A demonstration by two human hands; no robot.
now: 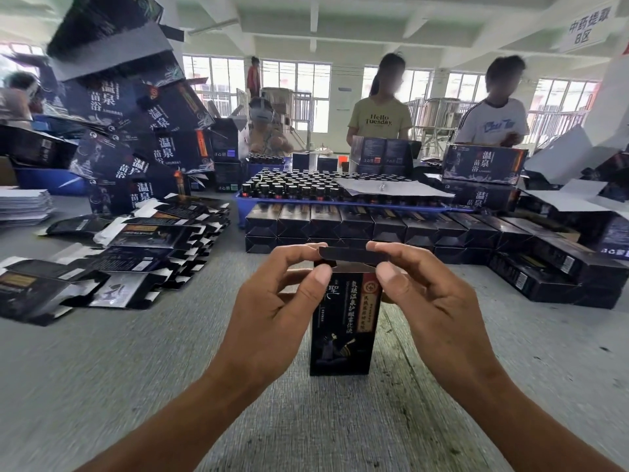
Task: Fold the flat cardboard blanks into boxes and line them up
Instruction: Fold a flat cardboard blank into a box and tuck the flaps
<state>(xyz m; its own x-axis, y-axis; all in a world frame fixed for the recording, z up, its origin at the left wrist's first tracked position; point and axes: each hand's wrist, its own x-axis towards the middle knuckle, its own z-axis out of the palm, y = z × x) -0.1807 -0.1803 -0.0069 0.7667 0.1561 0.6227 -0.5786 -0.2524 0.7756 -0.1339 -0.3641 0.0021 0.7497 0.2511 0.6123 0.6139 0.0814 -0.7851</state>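
Note:
A small black printed box (340, 335) stands upright on the grey table (102, 386) in the middle of the view. Its top flap (347, 255) is raised and bent over the opening. My left hand (282, 298) pinches the flap's left end between thumb and fingers. My right hand (418, 294) pinches its right end the same way. Behind the box, folded black boxes (374, 229) lie lined up in stacked rows. Flat black blanks (143, 253) lie in loose heaps at the left.
A blue tray (245, 206) packed with several dark bottles sits behind the rows. Larger dark cartons (143, 131) are piled high at the left, more cartons (483, 165) at the right. Three people work at the table's far side.

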